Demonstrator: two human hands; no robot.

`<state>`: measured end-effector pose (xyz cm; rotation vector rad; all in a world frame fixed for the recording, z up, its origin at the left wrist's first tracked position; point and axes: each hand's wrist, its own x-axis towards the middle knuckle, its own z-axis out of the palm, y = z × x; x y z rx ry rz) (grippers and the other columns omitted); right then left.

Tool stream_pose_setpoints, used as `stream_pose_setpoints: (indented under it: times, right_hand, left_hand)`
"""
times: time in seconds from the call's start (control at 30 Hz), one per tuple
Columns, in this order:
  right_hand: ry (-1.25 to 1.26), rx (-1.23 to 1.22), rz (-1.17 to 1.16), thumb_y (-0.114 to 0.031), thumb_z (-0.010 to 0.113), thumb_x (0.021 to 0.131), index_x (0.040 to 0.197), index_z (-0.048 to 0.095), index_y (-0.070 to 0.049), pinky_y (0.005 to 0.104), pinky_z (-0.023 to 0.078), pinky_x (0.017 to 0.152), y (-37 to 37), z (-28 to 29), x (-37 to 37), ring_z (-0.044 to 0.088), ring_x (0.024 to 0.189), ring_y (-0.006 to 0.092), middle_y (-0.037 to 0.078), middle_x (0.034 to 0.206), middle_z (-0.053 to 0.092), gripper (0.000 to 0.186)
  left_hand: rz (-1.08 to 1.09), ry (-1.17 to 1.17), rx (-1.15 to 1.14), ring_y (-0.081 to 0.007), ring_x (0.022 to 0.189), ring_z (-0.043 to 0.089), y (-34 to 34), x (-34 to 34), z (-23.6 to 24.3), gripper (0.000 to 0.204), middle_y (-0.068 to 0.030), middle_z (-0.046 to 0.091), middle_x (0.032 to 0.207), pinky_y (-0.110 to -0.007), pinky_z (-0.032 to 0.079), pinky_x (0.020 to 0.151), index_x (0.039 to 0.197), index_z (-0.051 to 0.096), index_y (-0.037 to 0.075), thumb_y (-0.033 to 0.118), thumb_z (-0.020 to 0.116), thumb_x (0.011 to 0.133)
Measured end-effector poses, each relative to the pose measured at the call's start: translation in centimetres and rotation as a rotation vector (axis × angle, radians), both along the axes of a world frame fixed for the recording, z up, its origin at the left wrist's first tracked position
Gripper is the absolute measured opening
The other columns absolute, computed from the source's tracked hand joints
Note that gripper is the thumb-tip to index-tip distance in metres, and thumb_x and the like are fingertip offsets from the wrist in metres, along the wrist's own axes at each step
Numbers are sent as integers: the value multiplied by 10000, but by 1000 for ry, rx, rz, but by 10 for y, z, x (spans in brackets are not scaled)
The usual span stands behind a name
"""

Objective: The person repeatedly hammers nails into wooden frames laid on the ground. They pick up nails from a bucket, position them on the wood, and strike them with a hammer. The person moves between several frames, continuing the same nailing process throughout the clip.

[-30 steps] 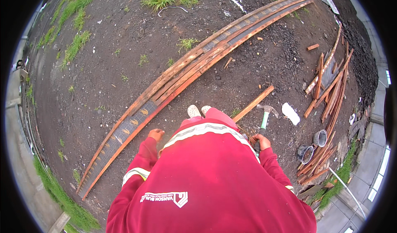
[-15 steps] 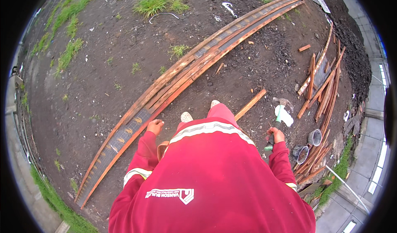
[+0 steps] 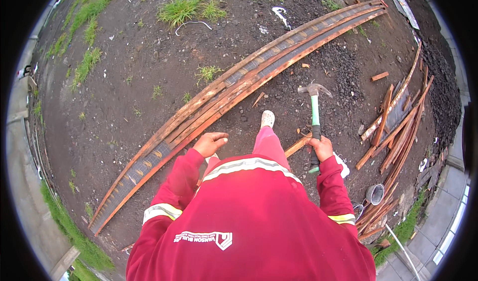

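My right hand (image 3: pixel 321 148) is wrapped round the black grip of a claw hammer (image 3: pixel 315 110). The hammer has a green shaft and its metal head points away from me, over the dark soil. In front of my body, to the left, my left hand (image 3: pixel 211 144) has its fingers curled in towards the thumb; whether something small is between them I cannot make out. Beyond that hand lies a long, curved wooden form (image 3: pixel 219 101) made of reddish boards with dark panels between. It runs from lower left to upper right, apart from the hand.
A pile of reddish wooden strips (image 3: pixel 398 126) lies on the right, with a grey bucket (image 3: pixel 375 194) beside it. A short plank (image 3: pixel 298 145) rests on the ground by my right hand. Grass tufts (image 3: pixel 180 9) grow at the far left. Paving (image 3: pixel 450 201) borders the right side.
My right hand has raised the hammer forward and to the left. My left hand has moved up and right, its fingers less tightly curled. One foot has stepped forward.
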<state>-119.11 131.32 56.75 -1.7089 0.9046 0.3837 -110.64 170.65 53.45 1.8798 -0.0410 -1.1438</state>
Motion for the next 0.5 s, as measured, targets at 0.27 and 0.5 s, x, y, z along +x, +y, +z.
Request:
stream_pose_setpoints:
  times: [0.27,0.5]
  right_hand:
    - [98,174,365,-185,630,742,848,623,-1,308,447,576,-16,-14,101,570,608,149,68,677,607,213]
    - [98,277,436,-172,626,755,893,645,-9,305,453,610,-11,-11,129,574,649,134,56,728,636,214]
  left_hand:
    - [1,102,-226,-177,1073,553,-194,51,-1,459,-91,572,1218,-326,455,883,1323,460,60,312,504,942]
    - [443,542,-396,-140,999,557,-235,62,-14,392,-22,597,1122,-324,457,833,1269,517,155,382,465,953]
